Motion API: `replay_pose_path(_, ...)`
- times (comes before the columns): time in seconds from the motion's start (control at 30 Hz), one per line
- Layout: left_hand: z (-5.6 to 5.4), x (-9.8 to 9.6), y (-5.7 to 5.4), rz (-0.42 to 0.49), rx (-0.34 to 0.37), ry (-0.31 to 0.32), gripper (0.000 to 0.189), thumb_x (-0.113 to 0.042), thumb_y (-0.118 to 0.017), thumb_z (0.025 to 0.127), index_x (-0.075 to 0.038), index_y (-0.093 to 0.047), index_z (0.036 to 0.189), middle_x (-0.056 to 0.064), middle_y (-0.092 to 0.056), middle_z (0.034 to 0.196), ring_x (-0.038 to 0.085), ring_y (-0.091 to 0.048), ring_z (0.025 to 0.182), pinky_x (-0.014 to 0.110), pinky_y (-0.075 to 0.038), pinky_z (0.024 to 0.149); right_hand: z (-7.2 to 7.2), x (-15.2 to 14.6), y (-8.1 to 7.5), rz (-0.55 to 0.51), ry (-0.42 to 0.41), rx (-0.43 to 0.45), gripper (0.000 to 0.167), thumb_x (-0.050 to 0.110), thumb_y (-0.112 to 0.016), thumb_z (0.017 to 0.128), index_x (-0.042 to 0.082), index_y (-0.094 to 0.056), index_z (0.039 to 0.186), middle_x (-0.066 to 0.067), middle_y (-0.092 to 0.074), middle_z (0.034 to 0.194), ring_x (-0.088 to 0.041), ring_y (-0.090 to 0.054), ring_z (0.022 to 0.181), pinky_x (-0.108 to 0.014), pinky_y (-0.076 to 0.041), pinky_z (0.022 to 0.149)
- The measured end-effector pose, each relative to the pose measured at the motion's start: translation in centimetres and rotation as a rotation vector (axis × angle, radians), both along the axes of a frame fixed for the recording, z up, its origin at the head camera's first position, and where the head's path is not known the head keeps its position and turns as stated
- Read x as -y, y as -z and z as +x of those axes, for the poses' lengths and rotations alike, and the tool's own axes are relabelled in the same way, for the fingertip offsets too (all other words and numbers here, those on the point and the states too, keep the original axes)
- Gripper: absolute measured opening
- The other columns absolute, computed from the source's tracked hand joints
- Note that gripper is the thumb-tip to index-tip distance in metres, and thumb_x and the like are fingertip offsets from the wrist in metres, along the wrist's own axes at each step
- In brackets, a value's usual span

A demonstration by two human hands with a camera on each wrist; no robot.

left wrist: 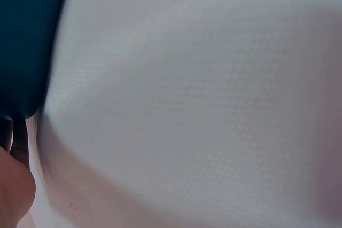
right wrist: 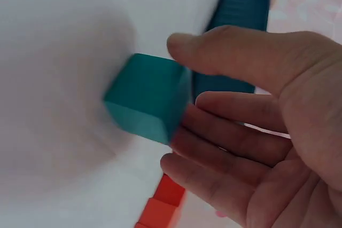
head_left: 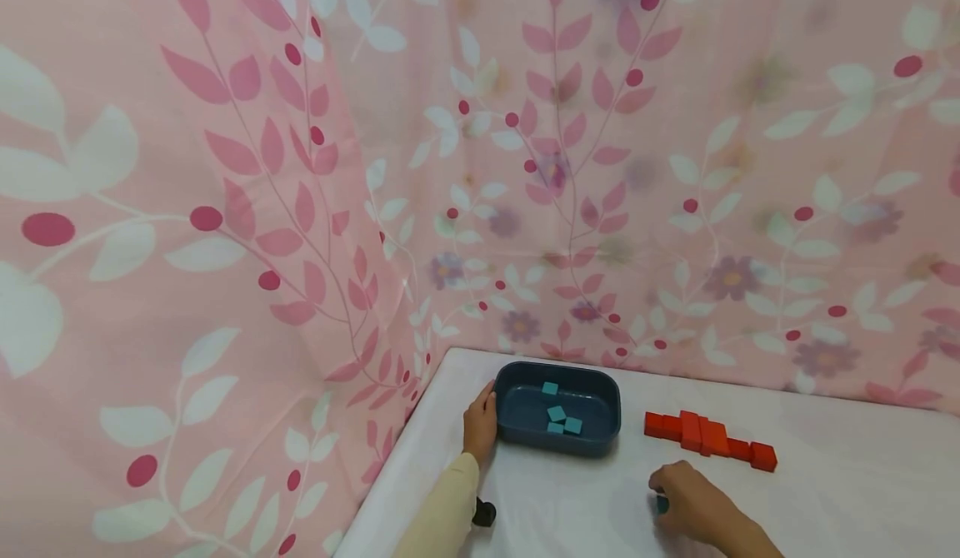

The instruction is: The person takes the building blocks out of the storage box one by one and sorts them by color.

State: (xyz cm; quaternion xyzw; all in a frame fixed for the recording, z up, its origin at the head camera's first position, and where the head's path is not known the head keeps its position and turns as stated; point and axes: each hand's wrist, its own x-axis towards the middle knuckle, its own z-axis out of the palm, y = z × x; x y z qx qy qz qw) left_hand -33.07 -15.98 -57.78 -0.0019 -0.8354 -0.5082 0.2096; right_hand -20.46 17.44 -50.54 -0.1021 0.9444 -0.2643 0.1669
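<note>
My left hand (head_left: 480, 429) holds its fingers against the left end of a dark blue plastic bin (head_left: 558, 445). In the left wrist view, the fingers (left wrist: 20, 142) meet the bin's corner (left wrist: 26, 52). Several small teal blocks (head_left: 573, 425) lie inside the bin. My right hand (head_left: 693, 500) is low over the white table, right of the bin. In the right wrist view, its thumb and loosely extended fingers are spread around one side of a teal cube (right wrist: 144, 97). The thumb tip is right at the cube's upper corner, and the cube partly hides the fingertips.
A row of red blocks (head_left: 705, 435) lies on the white table (head_left: 862, 475), beyond my right hand. Pink leaf-patterned curtains (head_left: 570, 166) hang behind the table and along its left edge. A black object (head_left: 484, 512) sits at my left wrist.
</note>
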Motion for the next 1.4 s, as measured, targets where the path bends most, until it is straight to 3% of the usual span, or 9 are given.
replay_pose_path(0.17, -0.4, 0.1, -0.1, -0.005, 0.016, 0.001, 0.034, -0.016, -0.050, 0.102, -0.005, -0.060, 0.133, 0.013, -0.060, 0.131, 0.030, -0.055, 0.123, 0.049, -0.041, 0.104, -1.2, 1.0, -2.3, -0.023, -0.024, -0.121, 0.040, 0.023, -0.088, 0.070, 0.004, -0.075, 0.102, -0.004, -0.071, 0.091, -0.020, -0.065, 0.083, -0.045, -0.058, 0.075)
replay_pose_path(0.3, -0.4, 0.2, -0.2, -0.010, 0.025, 0.000, 0.035, -0.015, -0.049, 0.102, -0.004, -0.059, 0.134, 0.013, -0.059, 0.132, 0.030, -0.055, 0.124, 0.049, -0.041, 0.104, -2.9, 2.0, -3.7, -0.074, -0.082, -0.286, 0.039, 0.022, -0.086, 0.073, 0.003, -0.074, 0.105, -0.005, -0.072, 0.095, -0.024, -0.067, 0.090, -0.042, -0.058, 0.075)
replay_pose_path(0.43, -0.2, 0.1, -0.5, -0.013, 0.027, -0.005, 0.035, -0.014, -0.050, 0.102, -0.004, -0.060, 0.134, 0.014, -0.060, 0.131, 0.031, -0.055, 0.123, 0.050, -0.042, 0.103, -5.0, 3.2, -3.8, -0.131, -0.152, -0.425, 0.038, 0.021, -0.081, 0.079, 0.002, -0.072, 0.111, -0.009, -0.071, 0.105, -0.027, -0.066, 0.099, -0.043, -0.057, 0.081)
replay_pose_path(0.53, 0.0, -0.2, -0.9, 0.000, 0.039, 0.002, 0.035, -0.014, -0.050, 0.102, -0.004, -0.059, 0.134, 0.014, -0.060, 0.132, 0.031, -0.054, 0.124, 0.050, -0.041, 0.104, -6.3, 4.1, -3.2, -0.159, -0.179, -0.464, 0.038, 0.020, -0.078, 0.083, 0.001, -0.070, 0.115, -0.012, -0.070, 0.111, -0.030, -0.064, 0.104, -0.045, -0.055, 0.085)
replay_pose_path(0.63, 0.2, -0.4, -1.1, 0.006, 0.046, 0.002, 0.034, -0.013, -0.050, 0.102, -0.003, -0.059, 0.133, 0.014, -0.060, 0.131, 0.032, -0.055, 0.123, 0.050, -0.041, 0.104, -7.5, 4.9, -2.3, -0.157, -0.182, -0.457, 0.037, 0.021, -0.077, 0.084, 0.001, -0.070, 0.115, -0.011, -0.069, 0.111, -0.029, -0.063, 0.103, -0.046, -0.054, 0.087)
replay_pose_path(0.8, 0.3, -0.5, -1.0, 0.002, 0.046, -0.004, 0.034, -0.012, -0.050, 0.102, -0.002, -0.059, 0.133, 0.015, -0.060, 0.131, 0.032, -0.055, 0.123, 0.050, -0.041, 0.104, -9.0, 5.8, -1.0, -0.144, -0.155, -0.372, 0.036, 0.020, -0.078, 0.083, 0.000, -0.071, 0.113, -0.009, -0.069, 0.106, -0.025, -0.060, 0.097, -0.047, -0.055, 0.086)
replay_pose_path(1.03, 0.3, -0.6, -0.8, 0.002, 0.042, -0.015, 0.034, -0.012, -0.050, 0.102, -0.003, -0.059, 0.133, 0.014, -0.060, 0.131, 0.031, -0.055, 0.123, 0.049, -0.041, 0.104, -10.8, 6.6, 0.6, -0.132, -0.109, -0.304, 0.034, 0.014, -0.084, 0.075, 0.000, -0.074, 0.104, -0.005, -0.068, 0.094, -0.019, -0.059, 0.084, -0.041, -0.058, 0.078)
replay_pose_path(1.2, 0.4, -0.4, -0.9, 0.002, 0.044, -0.013, 0.034, -0.012, -0.050, 0.102, -0.003, -0.059, 0.134, 0.014, -0.060, 0.131, 0.031, -0.055, 0.123, 0.049, -0.041, 0.104, -11.5, 7.3, 1.1, -0.115, -0.093, -0.264, 0.026, 0.009, -0.085, 0.073, 0.001, -0.075, 0.096, -0.001, -0.066, 0.084, -0.017, -0.057, 0.073, -0.038, -0.059, 0.072)
replay_pose_path(1.4, 0.6, -0.6, -1.0, -0.020, 0.045, -0.015, 0.034, -0.012, -0.049, 0.102, -0.003, -0.059, 0.134, 0.014, -0.060, 0.131, 0.031, -0.055, 0.123, 0.050, -0.041, 0.104, -11.9, 7.8, 1.6, -0.104, -0.093, -0.257, 0.025, 0.007, -0.085, 0.073, 0.000, -0.075, 0.094, -0.005, -0.067, 0.086, -0.019, -0.057, 0.075, -0.042, -0.058, 0.076)
